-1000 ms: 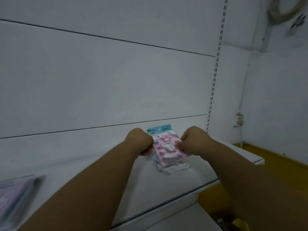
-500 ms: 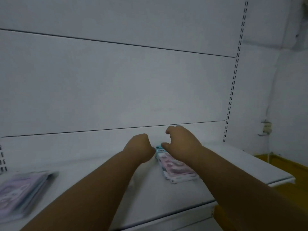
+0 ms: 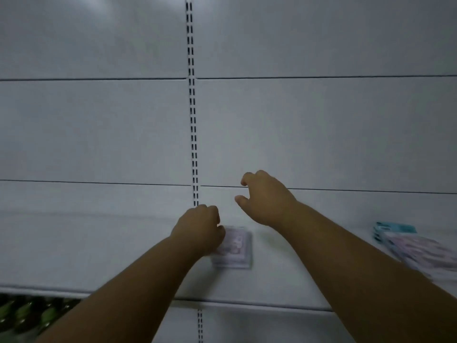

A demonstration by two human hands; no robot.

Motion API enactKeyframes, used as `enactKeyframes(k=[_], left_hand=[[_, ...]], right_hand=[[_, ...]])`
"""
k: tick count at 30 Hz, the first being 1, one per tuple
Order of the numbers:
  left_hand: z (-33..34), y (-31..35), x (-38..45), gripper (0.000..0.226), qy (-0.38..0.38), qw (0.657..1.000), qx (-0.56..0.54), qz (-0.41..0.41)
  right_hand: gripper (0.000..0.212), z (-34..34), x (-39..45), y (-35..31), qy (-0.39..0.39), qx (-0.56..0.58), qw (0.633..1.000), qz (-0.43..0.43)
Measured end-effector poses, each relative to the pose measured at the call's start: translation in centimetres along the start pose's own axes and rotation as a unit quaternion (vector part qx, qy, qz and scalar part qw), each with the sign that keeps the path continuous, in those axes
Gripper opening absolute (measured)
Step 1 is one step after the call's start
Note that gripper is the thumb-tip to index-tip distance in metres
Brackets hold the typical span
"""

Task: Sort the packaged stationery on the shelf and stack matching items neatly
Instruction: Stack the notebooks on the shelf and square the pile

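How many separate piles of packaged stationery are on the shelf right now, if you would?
2: a pink pile under the left hand, another pile far right, partly hidden.

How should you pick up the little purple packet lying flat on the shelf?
Probably by its right edge, coming from the right with the free right hand. The purple packet lies flat on the shelf, and the left hand covers its left side.

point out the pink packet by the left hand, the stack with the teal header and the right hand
pink packet (image 3: 236, 248), head view, middle of its visible face
teal-header stack (image 3: 418, 248), head view, top packet's face
right hand (image 3: 265, 198), head view, back of hand
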State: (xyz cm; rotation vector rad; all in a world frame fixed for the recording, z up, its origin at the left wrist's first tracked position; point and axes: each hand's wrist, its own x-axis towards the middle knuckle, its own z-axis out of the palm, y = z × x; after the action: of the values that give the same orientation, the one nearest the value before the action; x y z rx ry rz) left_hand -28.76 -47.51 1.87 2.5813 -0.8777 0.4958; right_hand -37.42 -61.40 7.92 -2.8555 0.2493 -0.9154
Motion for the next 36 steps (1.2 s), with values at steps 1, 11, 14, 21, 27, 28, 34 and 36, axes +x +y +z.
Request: enactKeyframes(k=[1, 11, 14, 21, 27, 28, 34, 36], left_hand=[[0.0, -1.5, -0.4, 0.028, 0.005, 1.000, -0.002, -0.016], [1.5, -3.6, 0.0, 0.044, -0.180, 0.974, -0.122, -0.062], [1.4, -2.4, 0.1, 0.035, -0.173, 0.969, -0.161, -0.067], [1.4, -2.6, -1.9, 0.025, -0.098, 0.889, -0.429, -0.124], [1.3, -2.2, -4.7, 0.031, -0.103, 0.783, -0.608, -0.080], [1.4, -1.9, -5.1, 0.028, -0.120, 0.769, -0.623, -0.075], [1.3, -1.8, -5.2, 0.029, -0.167, 0.745, -0.641, -0.077], [1.3, -2.2, -5.1, 0.031, -0.185, 0.767, -0.612, -0.045]], right_hand=[[0.039, 0.8, 0.1, -1.2, -0.007, -0.002, 1.000, 0.000], [0.038, 5.1, -1.5, -3.0, -0.156, -0.044, 0.973, 0.164], [0.038, 6.1, -2.6, -2.8, -0.199, 0.008, 0.955, 0.222], [0.015, 7.0, -4.7, -2.9, -0.052, 0.355, 0.881, 0.309], [0.037, 7.2, -6.3, -3.0, 0.002, 0.440, 0.860, 0.259], [0.038, 7.5, -6.7, -3.3, 0.000, 0.478, 0.836, 0.268], [0.038, 8.3, -7.4, -3.2, -0.043, 0.548, 0.791, 0.267], [0.036, 8.1, -7.4, -2.5, -0.070, 0.542, 0.797, 0.256]])
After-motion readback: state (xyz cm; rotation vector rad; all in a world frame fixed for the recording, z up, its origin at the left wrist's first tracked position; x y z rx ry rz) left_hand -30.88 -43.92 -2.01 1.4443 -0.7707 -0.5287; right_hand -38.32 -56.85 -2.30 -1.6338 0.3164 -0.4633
